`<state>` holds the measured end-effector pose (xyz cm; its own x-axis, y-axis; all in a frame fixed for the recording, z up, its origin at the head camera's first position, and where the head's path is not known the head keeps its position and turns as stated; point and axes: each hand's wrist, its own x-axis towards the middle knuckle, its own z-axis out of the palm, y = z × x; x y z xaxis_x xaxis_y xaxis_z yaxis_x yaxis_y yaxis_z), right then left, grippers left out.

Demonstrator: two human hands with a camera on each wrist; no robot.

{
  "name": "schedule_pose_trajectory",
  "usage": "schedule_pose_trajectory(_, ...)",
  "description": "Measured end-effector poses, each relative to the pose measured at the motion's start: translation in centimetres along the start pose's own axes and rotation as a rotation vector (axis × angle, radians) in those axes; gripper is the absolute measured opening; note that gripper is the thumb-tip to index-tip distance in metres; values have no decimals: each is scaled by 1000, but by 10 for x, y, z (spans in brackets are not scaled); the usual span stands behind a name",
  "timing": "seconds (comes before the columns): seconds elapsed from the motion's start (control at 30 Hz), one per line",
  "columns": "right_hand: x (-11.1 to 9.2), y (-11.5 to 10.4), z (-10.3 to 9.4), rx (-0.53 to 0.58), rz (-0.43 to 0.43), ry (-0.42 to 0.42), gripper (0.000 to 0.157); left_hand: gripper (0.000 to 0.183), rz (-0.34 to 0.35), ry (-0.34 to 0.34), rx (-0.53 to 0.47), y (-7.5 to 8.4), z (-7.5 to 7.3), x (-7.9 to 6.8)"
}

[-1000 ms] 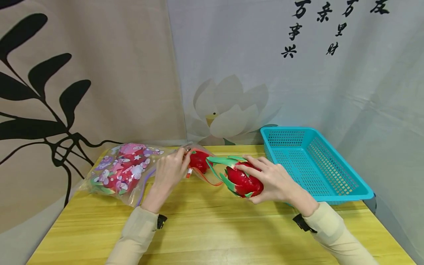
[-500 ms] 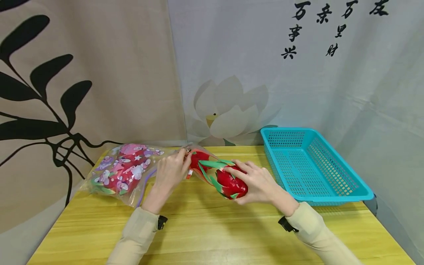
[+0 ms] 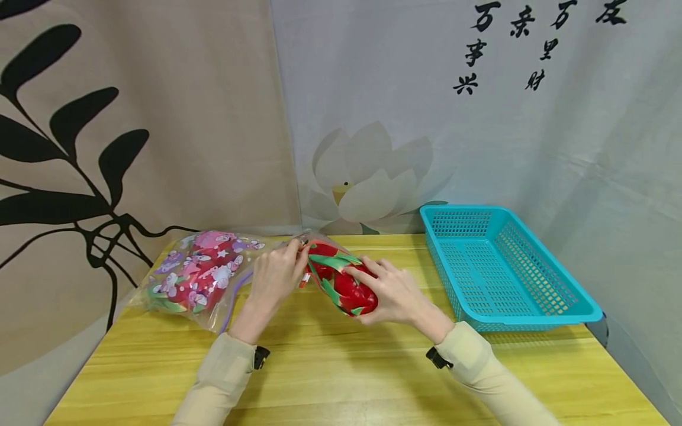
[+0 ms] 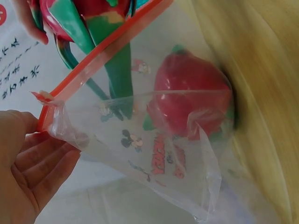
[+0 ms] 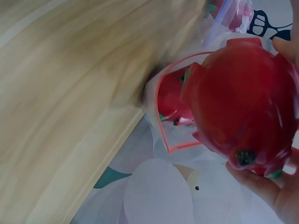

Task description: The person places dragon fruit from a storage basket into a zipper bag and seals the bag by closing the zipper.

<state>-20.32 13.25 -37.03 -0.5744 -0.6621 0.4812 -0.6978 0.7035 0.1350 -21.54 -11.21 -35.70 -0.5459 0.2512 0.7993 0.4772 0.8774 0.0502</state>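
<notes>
My left hand (image 3: 275, 273) pinches the edge of a clear zip bag (image 4: 77, 71) with an orange-red rim, holding its mouth apart. Inside lies a red fruit with green tips (image 4: 187, 77), its exact kind unclear through the plastic. My right hand (image 3: 398, 294) grips a red dragon fruit (image 3: 354, 294) with long green leaves, thumb and fingers spread around it. Those leaves point left; in the left wrist view their tips reach past the rim into the bag. The fruit's round body is still outside, in front of the mouth in the right wrist view.
A second clear bag (image 3: 205, 269), purple-rimmed and printed with cartoon figures, lies filled at the table's left. A blue plastic basket (image 3: 511, 319) stands at the right. All are on a yellow wooden table (image 3: 341, 378) before a printed curtain (image 3: 213, 118).
My right hand has carried the dragon fruit leftward, from beside the basket to the bag's mouth, leaves leading. My left hand stays on the bag edge.
</notes>
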Motion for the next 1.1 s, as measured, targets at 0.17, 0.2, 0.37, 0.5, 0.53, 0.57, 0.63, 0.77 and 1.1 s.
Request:
schedule_pose_trajectory(0.17,4,-6,6,6,-12,-6,83,19,1,-5,1,0,0,0)
schedule_pose_trajectory(0.2,5,-7,8,10,-11,-7,83,19,3,-2,1,0,-1,0)
schedule_pose_trajectory(0.37,12,-10,14,34,10,8,83,17,9,-1,13,0,-1,0)
schedule_pose_trajectory(0.5,18,-11,17,65,52,31,83,15,14,-1,15,0,-1,-2)
schedule_pose_trajectory(0.53,19,-11,17,77,62,40,83,15,13,-1,14,0,-1,-2)
schedule_pose_trajectory(0.57,21,-11,18,90,73,52,83,14,12,-3,13,0,-1,-3)
schedule_pose_trajectory(0.63,24,-12,19,114,92,77,84,15,11,-1,14,0,-1,-3)
schedule_pose_trajectory(0.77,28,-13,21,145,113,109,85,15,8,-10,21,0,-2,-4)
schedule_pose_trajectory(1.1,27,-20,35,119,92,212,85,17,-6,-26,35,-1,-3,-3)
